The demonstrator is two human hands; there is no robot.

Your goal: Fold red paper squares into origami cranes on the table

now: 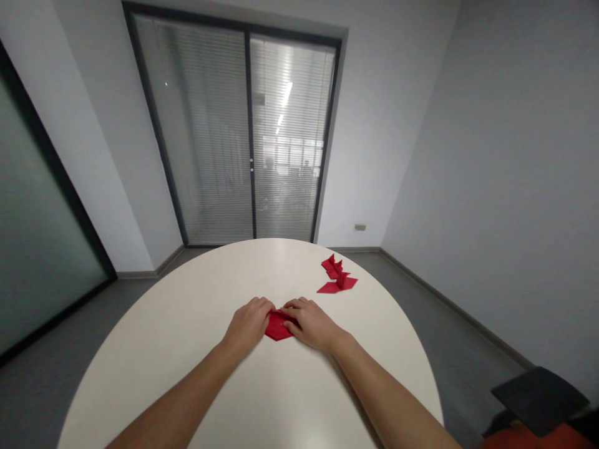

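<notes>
A red folded paper (277, 328) lies on the white round table (196, 349), between my two hands. My left hand (249, 323) rests on its left side with fingers curled down onto it. My right hand (311, 322) presses on its right side, fingers bent over the upper edge. Most of the paper is hidden under the hands. Two finished red folded paper shapes (337, 275) lie further away on the table, to the right.
Glass sliding doors with blinds (248, 137) stand behind the table. Grey walls and grey floor surround it. A dark chair part (538, 396) shows at the lower right, beyond the table edge.
</notes>
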